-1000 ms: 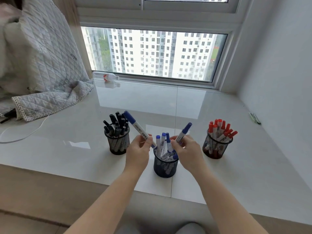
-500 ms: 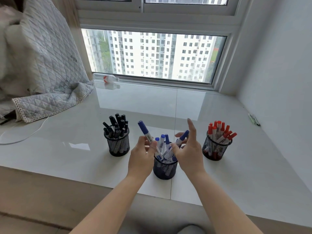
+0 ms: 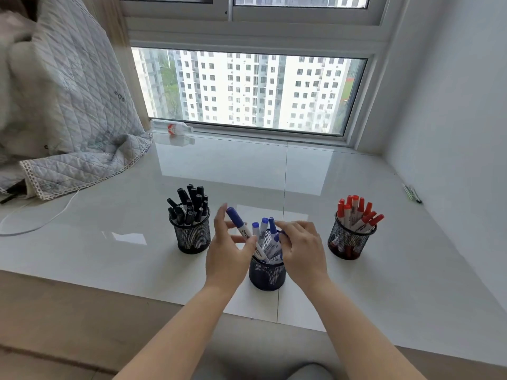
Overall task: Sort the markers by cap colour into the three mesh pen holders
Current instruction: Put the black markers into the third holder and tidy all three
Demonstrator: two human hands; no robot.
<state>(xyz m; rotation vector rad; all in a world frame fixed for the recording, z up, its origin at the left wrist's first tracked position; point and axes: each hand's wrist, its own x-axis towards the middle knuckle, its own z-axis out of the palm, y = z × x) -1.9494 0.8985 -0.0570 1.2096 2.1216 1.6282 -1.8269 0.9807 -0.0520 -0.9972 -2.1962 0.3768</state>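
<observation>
Both hands (image 3: 264, 252) hover, seemingly empty, over blue holder (image 3: 266, 272).

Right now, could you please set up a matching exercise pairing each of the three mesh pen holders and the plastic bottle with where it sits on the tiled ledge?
Things:
1. holder of black-capped markers
2. holder of blue-capped markers
3. holder of red-capped markers
4. plastic bottle

Places:
A. lying on its side by the window frame
B. nearest the wall on the right
C. between the left hand and right hand
D. leftmost of the three, nearest the quilt

Pairs: 1-D, 2-C, 3-B, 4-A
</observation>
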